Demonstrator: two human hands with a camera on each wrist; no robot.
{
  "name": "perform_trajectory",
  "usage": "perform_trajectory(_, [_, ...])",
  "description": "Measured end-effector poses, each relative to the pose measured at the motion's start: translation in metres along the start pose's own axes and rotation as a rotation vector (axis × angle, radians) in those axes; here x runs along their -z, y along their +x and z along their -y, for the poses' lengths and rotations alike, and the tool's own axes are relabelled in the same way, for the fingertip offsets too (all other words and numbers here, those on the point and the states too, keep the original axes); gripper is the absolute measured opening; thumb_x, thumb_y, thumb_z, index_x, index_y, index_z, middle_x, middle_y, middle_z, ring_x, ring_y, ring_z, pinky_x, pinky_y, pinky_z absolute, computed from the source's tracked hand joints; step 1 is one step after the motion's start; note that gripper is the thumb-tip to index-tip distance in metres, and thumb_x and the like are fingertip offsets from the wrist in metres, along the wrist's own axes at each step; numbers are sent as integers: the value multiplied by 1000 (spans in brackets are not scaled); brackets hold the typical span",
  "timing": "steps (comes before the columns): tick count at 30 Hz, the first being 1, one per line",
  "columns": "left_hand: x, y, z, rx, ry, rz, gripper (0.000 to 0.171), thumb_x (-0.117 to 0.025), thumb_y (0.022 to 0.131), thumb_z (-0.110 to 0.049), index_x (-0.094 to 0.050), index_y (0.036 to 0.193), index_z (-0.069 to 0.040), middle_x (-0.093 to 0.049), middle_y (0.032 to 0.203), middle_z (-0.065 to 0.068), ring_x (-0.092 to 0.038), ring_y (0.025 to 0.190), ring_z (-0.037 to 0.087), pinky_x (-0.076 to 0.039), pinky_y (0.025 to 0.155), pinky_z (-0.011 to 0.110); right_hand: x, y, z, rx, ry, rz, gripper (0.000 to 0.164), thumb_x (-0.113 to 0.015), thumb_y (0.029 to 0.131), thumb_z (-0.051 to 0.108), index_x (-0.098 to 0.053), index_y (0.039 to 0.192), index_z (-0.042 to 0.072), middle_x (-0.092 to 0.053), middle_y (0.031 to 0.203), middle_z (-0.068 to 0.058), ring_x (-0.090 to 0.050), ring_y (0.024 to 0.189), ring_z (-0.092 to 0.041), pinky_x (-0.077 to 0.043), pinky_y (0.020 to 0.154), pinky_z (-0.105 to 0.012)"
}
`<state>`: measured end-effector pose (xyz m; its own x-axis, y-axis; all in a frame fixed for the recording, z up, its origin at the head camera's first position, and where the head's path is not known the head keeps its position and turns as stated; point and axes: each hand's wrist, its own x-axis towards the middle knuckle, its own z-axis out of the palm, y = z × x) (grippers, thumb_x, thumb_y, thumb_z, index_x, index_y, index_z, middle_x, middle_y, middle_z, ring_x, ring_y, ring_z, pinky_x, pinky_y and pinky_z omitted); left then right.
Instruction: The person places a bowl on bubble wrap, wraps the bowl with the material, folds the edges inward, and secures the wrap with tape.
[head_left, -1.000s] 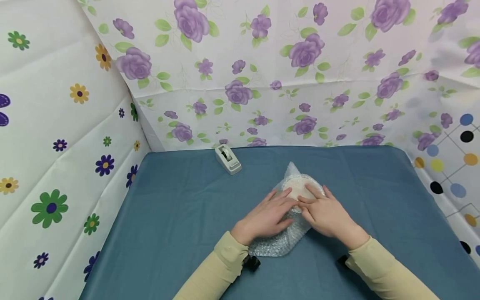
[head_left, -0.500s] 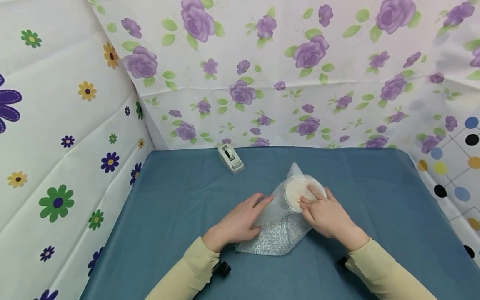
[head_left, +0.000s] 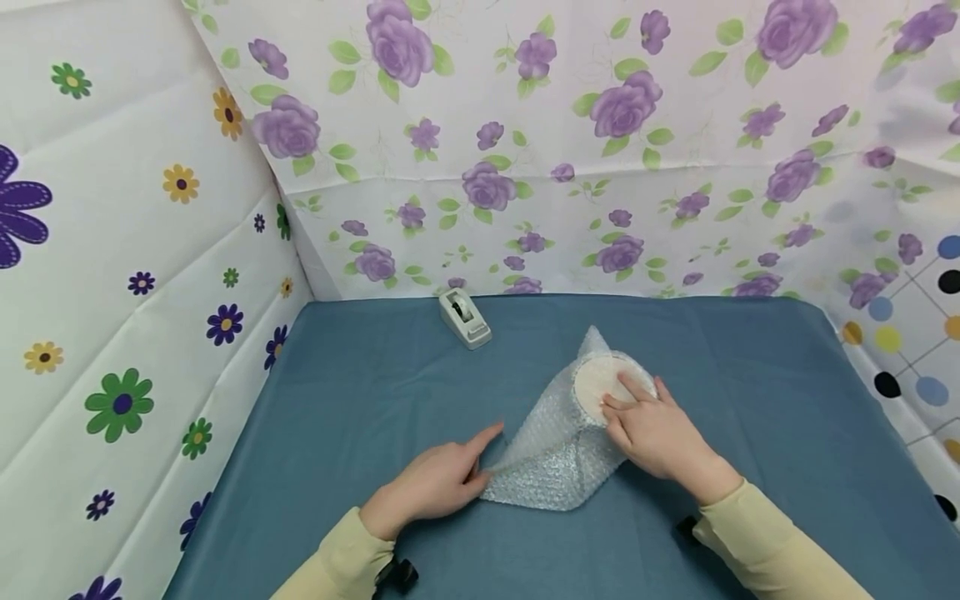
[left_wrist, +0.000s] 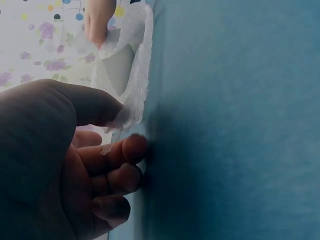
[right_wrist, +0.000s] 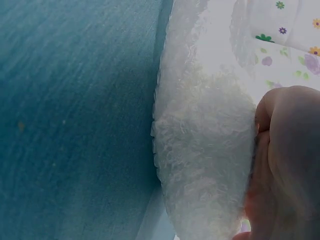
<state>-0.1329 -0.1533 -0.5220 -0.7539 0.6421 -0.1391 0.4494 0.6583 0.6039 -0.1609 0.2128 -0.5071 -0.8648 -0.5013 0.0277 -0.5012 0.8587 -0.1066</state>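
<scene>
A: Where's the disc (head_left: pixel 592 385), and why is someone leaning on it?

B: It sits on the desk (head_left: pixel 360 417), a little towards one o'clock of the middle, with the wrap (head_left: pixel 562 471) gathered around it. The right hand (head_left: pixel 662 435) comes in from four o'clock, fingers fairly straight and slightly spread, resting on the disc's top. I'd say that weight stops the lot from sliding.

A: And the left hand (head_left: pixel 423 485)?

B: Out at eight o'clock from the disc, beside the wrap's long corner. Its forefinger points away and its thumb touches the corner.

A: So it's pinching it?

B: I can't tell. The left wrist view shows the thumb against the wrap, with other fingers loosely bent below and a gap between. Being at the tip makes sense, though: that's where loose wrap would be easiest to manage.

A: What about the twelve o'clock peak?

B: Nobody's touching it; it stands up by itself, presumably because the wrap is springy.

A: And the tape holder (head_left: pixel 465 319)?

B: At ten o'clock, near the far edge, well apart from both hands. Probably there to be handy without crowding the work.
</scene>
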Motion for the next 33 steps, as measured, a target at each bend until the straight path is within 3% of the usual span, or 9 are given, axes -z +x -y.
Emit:
perform_trajectory(7, [-6,-13,5,-54,-91,0,63,-59,109,-10,-39,168,-24,-51,60,-14,-40,45,4,-34,47,22,1,-1,0,-1,16,-6,41,-45,114,25,-73,140,10,-65,148,-7,-35,156,-39,-22,120,-75])
perform_trajectory(15, [-10,-18,10,-69,-161,-8,62,-61,108,-10,-42,166,-21,-56,64,-15,-48,49,3,-42,51,21,0,0,0,1,21,0,41,-45,114,26,-73,140,10,-65,148,-7,-35,156,-39,-22,120,-75])
perform_trajectory(23, [-7,-19,8,-158,-38,1,83,-88,92,-16,-46,163,-27,-57,96,-15,-48,65,-2,-45,59,21,2,-1,-1,-5,14,-10,40,-47,114,25,-74,139,10,-66,147,-7,-37,155,-39,-23,120,-75])
perform_trajectory(29, [-6,-20,8,-229,14,-40,74,-80,95,-2,-52,160,-24,-58,99,-13,-45,69,-1,-41,59,19,1,-1,-1,2,14,-12,40,-47,114,25,-74,139,10,-66,147,-7,-37,155,-39,-23,120,-75])
perform_trajectory(33, [-4,-20,9,-265,16,-92,62,-79,96,-4,-58,152,-19,-60,101,-10,-49,74,1,-45,65,20,0,-1,-1,1,15,-11,40,-47,114,25,-74,139,9,-66,147,-7,-37,155,-40,-23,120,-75])
